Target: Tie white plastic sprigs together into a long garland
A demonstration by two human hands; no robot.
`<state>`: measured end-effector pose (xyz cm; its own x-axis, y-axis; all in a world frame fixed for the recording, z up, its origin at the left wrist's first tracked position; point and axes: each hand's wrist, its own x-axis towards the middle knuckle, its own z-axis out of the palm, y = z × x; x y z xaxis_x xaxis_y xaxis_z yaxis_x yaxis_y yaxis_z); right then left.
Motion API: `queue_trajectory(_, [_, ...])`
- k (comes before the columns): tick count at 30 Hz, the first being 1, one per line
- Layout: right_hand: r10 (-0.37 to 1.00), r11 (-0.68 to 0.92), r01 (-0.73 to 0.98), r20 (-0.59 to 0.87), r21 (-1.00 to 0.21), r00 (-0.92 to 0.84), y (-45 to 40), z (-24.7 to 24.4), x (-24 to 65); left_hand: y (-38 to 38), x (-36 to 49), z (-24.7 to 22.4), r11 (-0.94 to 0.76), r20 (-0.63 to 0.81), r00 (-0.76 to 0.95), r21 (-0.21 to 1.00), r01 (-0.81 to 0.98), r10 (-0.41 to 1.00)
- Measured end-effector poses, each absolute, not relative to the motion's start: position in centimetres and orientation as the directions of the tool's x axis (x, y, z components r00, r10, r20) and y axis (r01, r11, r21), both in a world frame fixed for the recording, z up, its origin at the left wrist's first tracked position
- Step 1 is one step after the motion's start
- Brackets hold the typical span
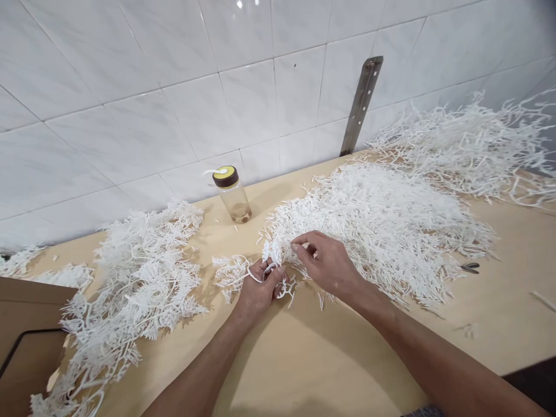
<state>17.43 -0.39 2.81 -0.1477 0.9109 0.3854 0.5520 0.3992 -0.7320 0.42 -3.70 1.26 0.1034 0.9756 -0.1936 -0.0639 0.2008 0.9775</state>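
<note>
My left hand (263, 284) is closed around a white branched piece (273, 253), whose stem loops out by the fingers and whose twigs stick up from the fist. Just to the right, my right hand (324, 260) has thumb and index finger pressed together at the edge of a big heap of small white twigs (382, 220); whatever the fingertips hold is too small to make out. Another small cluster of white branched pieces (230, 270) lies left of my left hand.
A bottle (235, 200) with a yellow and brown lid stands near the tiled wall. Branched white pieces (143, 278) pile up at left beside a cardboard box (32, 330). Longer strands (469, 145) lie back right. Small snips (470, 267) rest right of the heap. A metal bracket (361, 107) is against the wall.
</note>
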Motion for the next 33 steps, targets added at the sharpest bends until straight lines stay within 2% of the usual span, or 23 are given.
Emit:
queue_trajectory(4, [0.936, 0.327, 0.455, 0.219, -0.828, -0.274, -1.1, 3.0, 16.5, -3.7, 0.6, 1.0, 0.173, -0.165, 0.121, 0.984, -0.052, 0.979])
queue_trajectory(12, [0.969, 0.069, 0.322, -0.013, -0.944, -0.246, -1.2, 3.0, 16.4, -3.9, 0.5, 0.5, 0.124, -0.124, 0.162, 0.992, 0.011, 0.979])
queue_trajectory(18, [0.980, 0.131, 0.391, 0.061, -0.911, -0.187, -1.2, 3.5, 16.3, -4.2, 0.1, 1.0, 0.063, -0.045, 0.168, 0.992, -0.105, 0.985])
queue_trajectory(25, [0.977, 0.156, 0.435, 0.074, -0.887, -0.200, -1.4, 3.6, 16.2, -3.6, -0.3, 0.3, 0.169, -0.163, 0.050, 0.971, -0.166, 0.985])
queue_trajectory(30, [0.970, 0.005, 0.240, -0.053, -0.971, -0.236, -1.4, 3.4, 16.1, -3.7, -0.1, 1.0, 0.202, -0.191, 0.090, 0.971, -0.130, 0.977])
queue_trajectory(33, [0.957, -0.046, 0.106, -0.074, -0.993, -0.279, -1.2, 3.0, 16.2, -3.8, -0.1, 1.3, 0.189, -0.180, 0.095, 0.977, -0.100, 0.979])
